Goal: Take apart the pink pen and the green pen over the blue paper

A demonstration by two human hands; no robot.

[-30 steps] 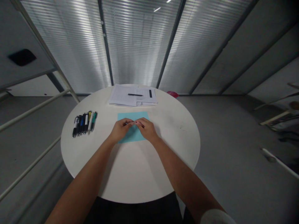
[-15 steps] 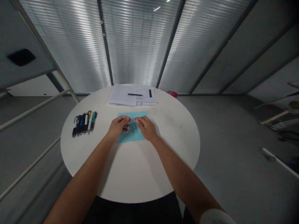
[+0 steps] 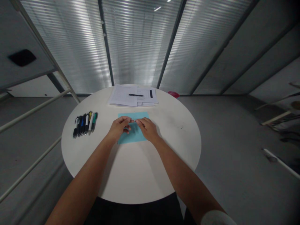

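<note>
Turquoise, flat, four-sided sheet, apparently paper, lies on a white round smooth-topped table, near the middle of its width. Both bare hands are over the sheet, fingertips almost meeting above its upper half. Left hand: thumb and index finger pinched together at the near end of a small slim shiny piece; the lower fingers are loosely curled, clear of the pinch. Right hand: thumb and forefinger closed on the opposite end, remaining fingers bent beneath the palm. The piece bridges the short gap between the two pinches, lying roughly crosswise (most of it is covered by fingers, so its full shape and kind cannot be told). Left part of the table: a close row of slender pens, black, white, blue and yellow, lying side by side and slightly slanted, with a green-and-black pen at the right end of the row. Far edge of the table: overlapping white printed paper sheets, with a thin black pen resting across them. Beyond the table, to the right of the papers: a pinkish-red object, too small to identify, in front of grey ribbed wall panels.
</note>
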